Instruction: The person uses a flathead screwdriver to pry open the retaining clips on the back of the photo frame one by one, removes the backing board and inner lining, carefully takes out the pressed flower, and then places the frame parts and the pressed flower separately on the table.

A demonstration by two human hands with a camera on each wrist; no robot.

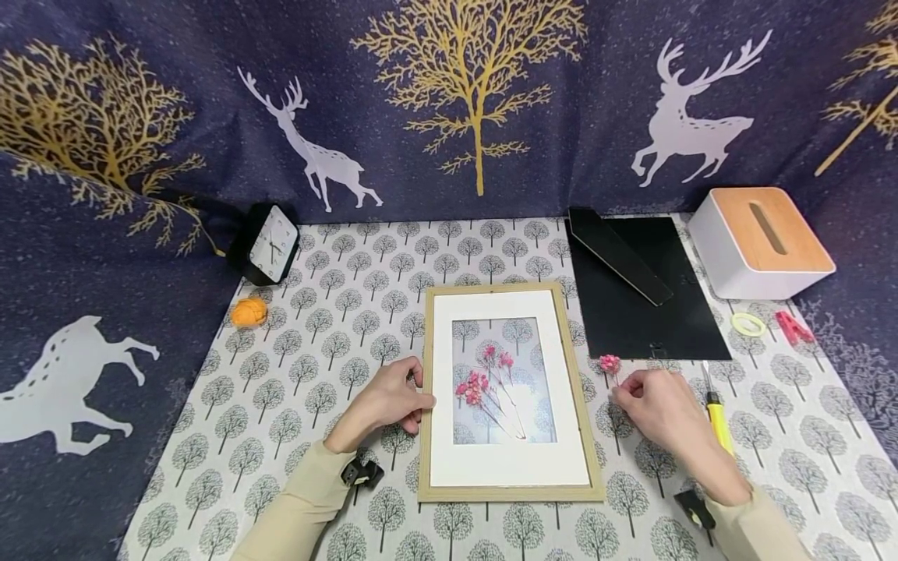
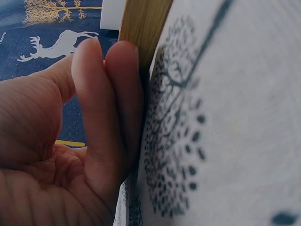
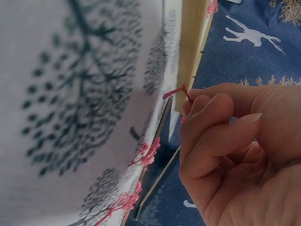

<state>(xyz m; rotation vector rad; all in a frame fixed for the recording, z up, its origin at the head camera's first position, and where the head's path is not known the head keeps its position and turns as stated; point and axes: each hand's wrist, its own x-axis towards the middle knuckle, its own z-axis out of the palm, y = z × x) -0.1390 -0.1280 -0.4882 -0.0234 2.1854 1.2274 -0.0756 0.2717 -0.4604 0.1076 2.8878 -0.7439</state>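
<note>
A light wooden picture frame with a white mat lies flat, with several pink dried flowers in its window. My left hand rests against its left side, thumb on the edge; in the left wrist view relaxed fingers touch the wood. To the right of the frame, my right hand pinches a thin red stem between thumb and fingertips. A pink flower head shows just beyond those fingertips. The palm side of the left hand is hidden in the head view.
Behind the right hand lies a black backing board with its stand. Beside the hand is a yellow-handled screwdriver. A tissue box, tape roll and red clip-like object stand right; a clock and orange item left.
</note>
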